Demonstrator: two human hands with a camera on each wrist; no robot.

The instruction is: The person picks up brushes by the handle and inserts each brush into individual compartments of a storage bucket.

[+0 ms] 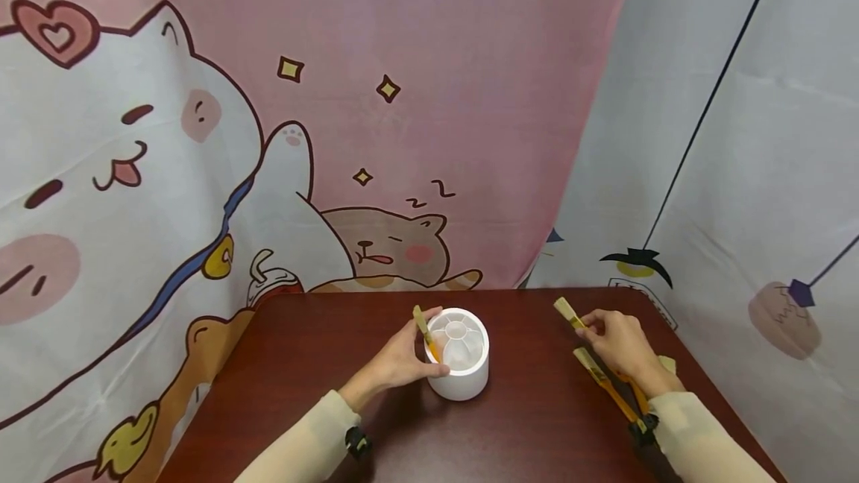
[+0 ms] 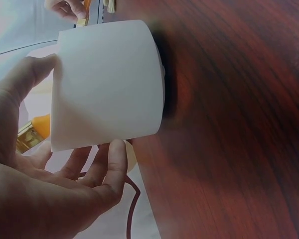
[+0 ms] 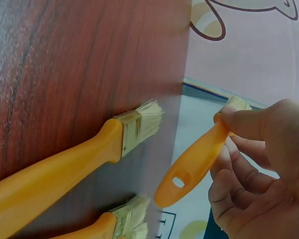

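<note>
My left hand [image 1: 397,361] grips the side of a white round pen holder [image 1: 461,384], thumb and fingers spread around its wall. The holder stands upright on the table and is divided into several compartments. One paintbrush [image 1: 423,325] with an orange handle leans inside it, bristles up, beside the left fingers. At the right, my right hand [image 1: 620,345] pinches another paintbrush [image 3: 193,162] near its ferrule between thumb and fingers, above the table. Its orange handle, with a hole at the end, hangs free. Below that hand a further orange-handled brush [image 3: 55,167] lies on the table.
Another brush [image 3: 102,226] lies close beside that one, partly under the right forearm in the head view. The dark reddish-brown wooden table [image 1: 309,341] ends at a back edge against a pink and white cartoon curtain [image 1: 470,95].
</note>
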